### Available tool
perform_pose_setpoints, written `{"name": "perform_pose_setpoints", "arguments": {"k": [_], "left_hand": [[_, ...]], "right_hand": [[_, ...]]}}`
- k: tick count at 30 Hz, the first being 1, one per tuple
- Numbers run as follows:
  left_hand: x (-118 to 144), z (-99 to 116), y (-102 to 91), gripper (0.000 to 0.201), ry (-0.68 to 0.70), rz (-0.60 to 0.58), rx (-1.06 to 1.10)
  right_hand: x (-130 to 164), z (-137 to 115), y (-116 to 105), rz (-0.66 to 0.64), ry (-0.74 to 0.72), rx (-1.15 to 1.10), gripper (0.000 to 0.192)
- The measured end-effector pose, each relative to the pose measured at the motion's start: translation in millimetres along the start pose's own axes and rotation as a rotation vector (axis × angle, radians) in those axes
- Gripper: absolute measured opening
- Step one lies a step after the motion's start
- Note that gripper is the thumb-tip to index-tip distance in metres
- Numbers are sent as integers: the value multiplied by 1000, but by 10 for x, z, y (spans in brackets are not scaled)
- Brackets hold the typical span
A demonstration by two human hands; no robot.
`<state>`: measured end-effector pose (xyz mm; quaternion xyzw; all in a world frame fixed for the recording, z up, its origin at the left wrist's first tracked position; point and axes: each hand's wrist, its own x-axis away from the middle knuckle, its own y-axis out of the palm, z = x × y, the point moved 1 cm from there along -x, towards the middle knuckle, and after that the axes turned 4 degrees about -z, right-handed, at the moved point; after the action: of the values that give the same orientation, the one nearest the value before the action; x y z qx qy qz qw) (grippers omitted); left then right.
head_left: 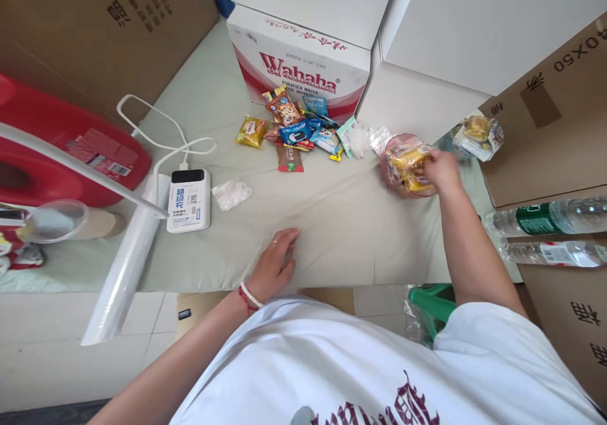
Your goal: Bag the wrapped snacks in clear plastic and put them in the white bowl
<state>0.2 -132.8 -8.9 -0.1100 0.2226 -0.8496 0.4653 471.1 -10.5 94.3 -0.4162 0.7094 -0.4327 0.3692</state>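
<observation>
A: What's your right hand point(441, 169) doing?
B: Your fingers grasp the snack bag point(405, 166), far right on the table point(341, 222).
A: And the left hand point(274, 262)?
B: Fingers loose, resting flat near you.

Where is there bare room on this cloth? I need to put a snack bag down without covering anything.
The widest free patch lies between the left hand, the power bank and the right hand, below the snack pile. It is crowded at the Wahaha box and round the pink bag that the right hand touches.
</observation>
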Motion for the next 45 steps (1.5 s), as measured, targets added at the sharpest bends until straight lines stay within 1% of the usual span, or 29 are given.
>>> {"name": "perform_pose_setpoints", "arguments": {"k": [1, 3, 5, 7, 8, 10, 11, 12, 13, 14, 15, 16, 17, 18, 20, 21, 23, 25, 27, 28, 30, 32, 33, 35, 37, 40, 42, 44, 45], "left_hand": [[78, -53, -35, 49, -26, 35, -2], [228, -124, -89, 42, -77, 103, -16], [357, -158, -124, 38, -123, 162, -29], [450, -163, -147, 34, -149, 211, -28], [481, -159, -159, 32, -154, 234, -26], [510, -142, -195, 27, -164, 282, -30], [509, -131, -221, 24, -170, 306, -38], [501, -120, -252, 21, -180, 329, -46], [487, -110, -287, 19, -192, 351, -53], [469, -100, -323, 19, -205, 370, -56], [450, -90, -358, 20, -218, 384, -55], [433, -78, -388, 21, -231, 395, -52], [420, -66, -411, 21, -245, 399, -48], [416, -52, -425, 21, -255, 396, -46], [435, -23, -427, 21, -255, 366, -38], [461, -11, -419, 21, -247, 342, -33], [544, 1, -402, 22, -232, 303, -27], [649, -6, -407, 22, -238, 308, -27], [738, -22, -437, 21, -282, 367, -24], [761, -26, -455, 20, -311, 403, -10], [734, -14, -476, 20, -365, 458, 68], [593, 30, -456, 23, -390, 462, 198], [482, 64, -427, 25, -393, 449, 268], [208, 147, -325, 26, -386, 416, 353], [-80, 240, -170, 28, -353, 353, 400], [-394, 359, 91, 30, -283, 231, 508], [-487, 399, 216, 31, -272, 181, 611], [-508, 407, 281, 34, -313, 155, 706], [-502, 406, 295, 36, -341, 146, 734]], "right_hand": [[-19, -34, 32, -51, 58, 119, 20], [15, -109, 46, -74, 129, 308, 21], [76, -174, -45, -59, 129, 374, 26], [122, -256, -220, -30, 116, 388, 31], [141, -325, -313, 8, 77, 357, 31], [188, -552, -431, 128, -82, 251, 32], [226, -715, -423, 167, -191, 181, 32], [277, -906, -356, 151, -304, 102, 32], [343, -1122, -229, 67, -404, 26, 29], [425, -1357, -46, -92, -491, -50, 25], [522, -1606, 181, -301, -571, -104, 23], [629, -1859, 429, -470, -640, -134, 21], [736, -2110, 681, -562, -679, -147, 20], [835, -2352, 927, -592, -686, -159, 20], [997, -2793, 1366, -570, -654, -185, 24], [1057, -2981, 1548, -555, -633, -195, 25], [1138, -3266, 1819, -598, -652, -173, 24], [1177, -3381, 1948, -656, -672, -167, 19], [1215, -3296, 1935, -668, -599, -268, 11], [1250, -3183, 1882, -671, -515, -373, 10], [1377, -2859, 1715, -715, -287, -656, 18], [1579, -2481, 1512, -812, -30, -933, 29], [1699, -2301, 1411, -868, 55, -1022, 31], [1946, -1990, 1236, -898, 170, -1069, 36], [2163, -1766, 1107, -846, 173, -1011, 37], [2369, -1560, 974, -708, 75, -882, 35], [2424, -1459, 901, -652, 42, -833, 34], [2439, -1374, 827, -595, 15, -798, 35], [2439, -1341, 792, -542, -9, -777, 35]]}}
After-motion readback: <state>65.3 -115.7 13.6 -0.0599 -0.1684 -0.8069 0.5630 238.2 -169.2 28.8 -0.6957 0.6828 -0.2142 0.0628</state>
